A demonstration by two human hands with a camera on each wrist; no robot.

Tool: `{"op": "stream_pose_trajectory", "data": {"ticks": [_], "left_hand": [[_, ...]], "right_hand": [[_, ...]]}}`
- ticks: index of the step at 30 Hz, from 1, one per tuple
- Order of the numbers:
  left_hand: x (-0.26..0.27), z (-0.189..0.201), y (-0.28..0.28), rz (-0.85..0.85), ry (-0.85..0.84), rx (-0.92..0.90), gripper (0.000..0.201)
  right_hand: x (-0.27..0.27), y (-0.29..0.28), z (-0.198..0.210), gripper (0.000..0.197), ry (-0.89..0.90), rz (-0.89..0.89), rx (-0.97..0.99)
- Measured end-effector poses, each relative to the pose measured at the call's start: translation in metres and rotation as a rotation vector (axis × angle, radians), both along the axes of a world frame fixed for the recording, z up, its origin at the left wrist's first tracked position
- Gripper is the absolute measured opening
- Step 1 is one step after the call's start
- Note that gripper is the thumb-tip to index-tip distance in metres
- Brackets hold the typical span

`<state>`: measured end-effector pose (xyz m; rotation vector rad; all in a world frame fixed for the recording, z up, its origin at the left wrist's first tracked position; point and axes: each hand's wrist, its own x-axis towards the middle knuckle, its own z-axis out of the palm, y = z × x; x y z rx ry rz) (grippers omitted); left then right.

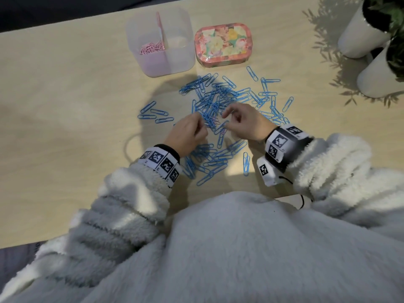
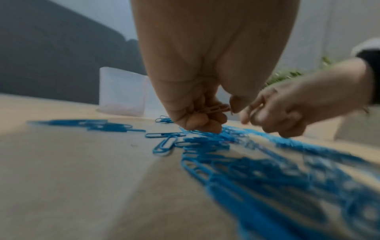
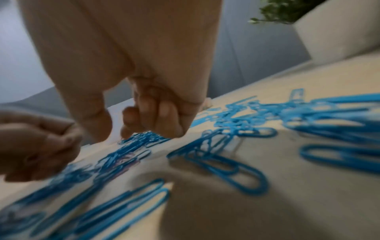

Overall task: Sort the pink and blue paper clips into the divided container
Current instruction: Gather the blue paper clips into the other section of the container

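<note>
Blue paper clips [image 1: 218, 101] lie scattered in a wide pile on the wooden table [image 1: 65, 106], with a few pink ones [image 1: 223, 130] mixed in near the hands. The clear divided container [image 1: 175, 60] stands behind the pile, and its left compartment holds pink clips [image 1: 150, 48]. My left hand [image 1: 202, 125] is curled low over the pile; the left wrist view shows it gripping pink clips [image 2: 216, 108]. My right hand [image 3: 117, 128] hovers beside it, fingers bent, with thumb and forefinger apart and nothing between them. Its fingertips touch the blue clips [image 3: 144, 138].
A floral tin [image 1: 223, 44] sits right of the container. Two white plant pots [image 1: 360, 36] stand at the far right corner. Loose blue clips [image 1: 246, 164] reach toward the near table edge, by my fleece sleeves.
</note>
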<state>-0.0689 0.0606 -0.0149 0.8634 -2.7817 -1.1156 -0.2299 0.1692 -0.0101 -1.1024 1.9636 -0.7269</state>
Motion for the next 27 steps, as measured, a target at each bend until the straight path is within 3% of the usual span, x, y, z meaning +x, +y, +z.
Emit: {"op": "stream_pose_trajectory", "data": {"ticks": [4,10,14,18,20,22,27], "left_hand": [[0.000,0.002,-0.008,0.247,0.095,0.367,0.012],[-0.010,0.009,-0.015,0.440,0.106,0.588,0.021],[-0.012,0.008,-0.017,0.299,0.067,0.397,0.013],[-0.013,0.001,-0.015,0.087,-0.096,0.009,0.011],[-0.015,-0.001,-0.014,0.032,-0.148,-0.107,0.016],[-0.015,-0.002,-0.016,0.027,-0.158,-0.151,0.015],[-0.006,-0.003,-0.029,0.096,-0.170,-0.109,0.010]], "right_hand": [[0.008,-0.007,0.001,0.020,0.400,0.213,0.151],[0.012,-0.014,-0.003,0.013,0.402,0.364,0.182],[-0.010,-0.013,0.004,0.009,0.249,0.216,0.103],[-0.024,0.003,0.012,0.010,0.400,0.030,0.087],[-0.014,0.012,0.014,0.013,0.478,0.076,0.090],[0.000,0.020,0.013,0.013,0.431,0.186,0.088],[0.011,0.029,0.002,0.023,0.464,0.368,0.104]]}}
